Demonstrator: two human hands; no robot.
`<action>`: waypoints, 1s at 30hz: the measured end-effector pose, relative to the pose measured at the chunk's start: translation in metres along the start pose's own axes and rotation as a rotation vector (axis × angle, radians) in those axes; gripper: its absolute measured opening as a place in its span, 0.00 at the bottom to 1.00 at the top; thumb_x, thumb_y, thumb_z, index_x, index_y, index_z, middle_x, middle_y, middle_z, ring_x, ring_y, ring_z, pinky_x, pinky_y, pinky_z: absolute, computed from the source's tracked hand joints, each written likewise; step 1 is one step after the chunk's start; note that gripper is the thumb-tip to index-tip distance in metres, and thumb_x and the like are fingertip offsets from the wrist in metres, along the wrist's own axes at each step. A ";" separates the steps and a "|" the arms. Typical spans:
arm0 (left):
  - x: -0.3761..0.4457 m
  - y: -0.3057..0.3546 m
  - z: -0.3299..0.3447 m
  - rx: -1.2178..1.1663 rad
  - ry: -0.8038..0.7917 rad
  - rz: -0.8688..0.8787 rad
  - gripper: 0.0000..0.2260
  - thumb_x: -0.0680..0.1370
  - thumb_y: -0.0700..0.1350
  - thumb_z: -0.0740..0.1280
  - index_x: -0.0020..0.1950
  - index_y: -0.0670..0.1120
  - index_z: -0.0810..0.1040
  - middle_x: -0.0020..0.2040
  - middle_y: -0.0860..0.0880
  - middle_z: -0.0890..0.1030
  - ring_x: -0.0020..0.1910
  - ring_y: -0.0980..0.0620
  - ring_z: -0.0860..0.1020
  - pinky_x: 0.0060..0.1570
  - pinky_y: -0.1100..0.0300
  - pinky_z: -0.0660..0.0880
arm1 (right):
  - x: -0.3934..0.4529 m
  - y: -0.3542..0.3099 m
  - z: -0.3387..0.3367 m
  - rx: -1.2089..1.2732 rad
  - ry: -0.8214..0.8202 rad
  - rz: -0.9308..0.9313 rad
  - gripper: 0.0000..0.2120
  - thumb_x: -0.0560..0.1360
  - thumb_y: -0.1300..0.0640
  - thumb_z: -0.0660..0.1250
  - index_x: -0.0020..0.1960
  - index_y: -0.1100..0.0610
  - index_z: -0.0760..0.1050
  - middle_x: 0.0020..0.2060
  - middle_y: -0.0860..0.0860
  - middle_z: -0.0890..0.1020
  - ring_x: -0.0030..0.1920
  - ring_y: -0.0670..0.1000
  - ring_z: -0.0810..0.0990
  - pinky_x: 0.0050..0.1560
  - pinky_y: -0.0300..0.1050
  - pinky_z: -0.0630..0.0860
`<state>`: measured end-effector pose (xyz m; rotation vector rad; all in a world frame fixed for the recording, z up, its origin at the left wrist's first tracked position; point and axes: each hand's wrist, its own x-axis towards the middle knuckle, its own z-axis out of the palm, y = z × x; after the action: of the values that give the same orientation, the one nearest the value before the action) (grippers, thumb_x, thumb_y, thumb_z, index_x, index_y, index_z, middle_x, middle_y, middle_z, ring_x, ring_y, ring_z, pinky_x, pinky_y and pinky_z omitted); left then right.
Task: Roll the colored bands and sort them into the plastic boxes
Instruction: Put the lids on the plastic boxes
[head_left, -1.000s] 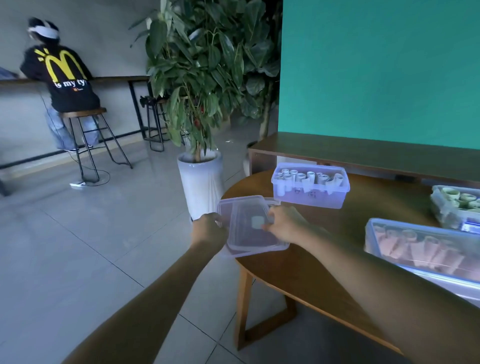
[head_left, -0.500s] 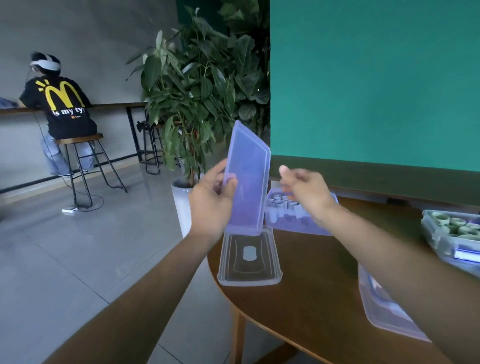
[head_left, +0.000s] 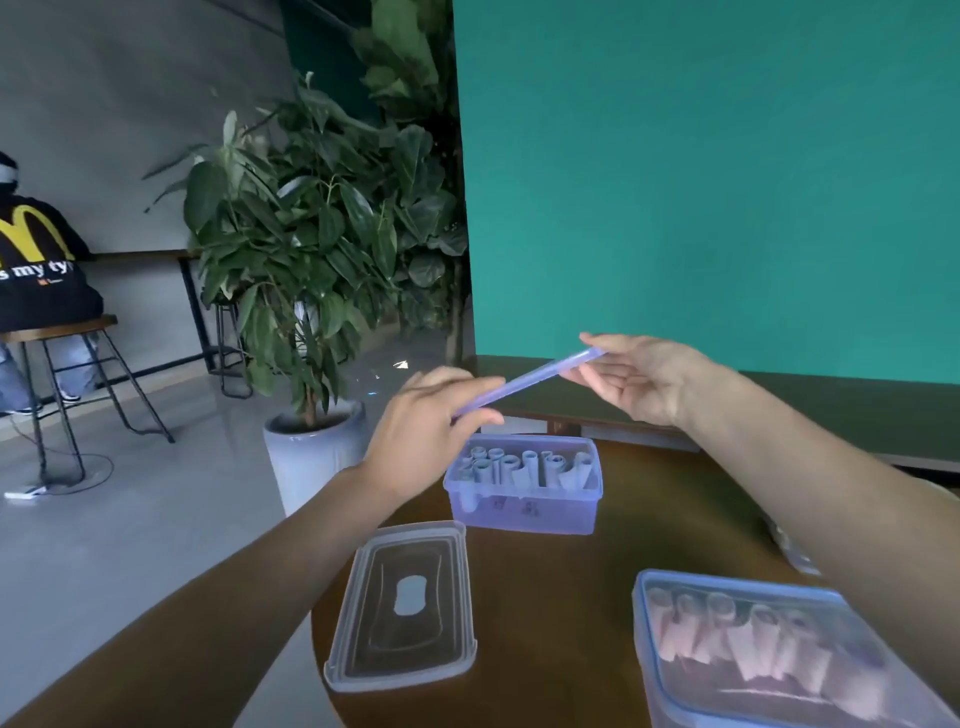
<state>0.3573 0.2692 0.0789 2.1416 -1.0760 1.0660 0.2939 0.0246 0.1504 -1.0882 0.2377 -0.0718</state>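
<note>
Lifted edge-on now, lid spans both hands: left hand pinches one end, right hand the other; open box awaits closing.

A teal wall backs the wooden table; potted plant on grey floor.

Café-like lounge: bar stool, potted plant

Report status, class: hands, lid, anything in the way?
Left hand and right hand hold the lid edge-on above the open box of rolls. Spare lid lies nearer. Nothing blocking.
</note>
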 end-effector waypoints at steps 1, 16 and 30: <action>0.002 -0.002 0.003 -0.054 -0.013 -0.065 0.21 0.75 0.61 0.65 0.61 0.52 0.84 0.56 0.53 0.82 0.55 0.52 0.77 0.58 0.52 0.74 | 0.003 0.001 -0.005 0.011 -0.013 0.001 0.02 0.77 0.65 0.70 0.47 0.65 0.79 0.39 0.63 0.85 0.36 0.58 0.87 0.35 0.39 0.83; -0.023 -0.040 0.091 -0.346 -0.180 -0.825 0.28 0.72 0.61 0.75 0.66 0.47 0.81 0.64 0.49 0.81 0.64 0.52 0.78 0.62 0.62 0.70 | 0.081 0.088 -0.082 -0.582 0.271 -0.087 0.13 0.73 0.63 0.76 0.56 0.66 0.81 0.45 0.60 0.86 0.42 0.54 0.88 0.49 0.48 0.84; -0.042 -0.048 0.130 -0.106 -0.279 -0.697 0.22 0.82 0.61 0.61 0.47 0.42 0.79 0.41 0.41 0.82 0.39 0.46 0.80 0.41 0.55 0.77 | 0.105 0.109 -0.095 -1.173 0.318 -0.123 0.15 0.79 0.56 0.69 0.37 0.62 0.84 0.31 0.54 0.85 0.36 0.50 0.87 0.51 0.44 0.83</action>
<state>0.4354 0.2205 -0.0335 2.3433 -0.4007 0.3860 0.3683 -0.0260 -0.0046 -2.2644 0.5280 -0.2330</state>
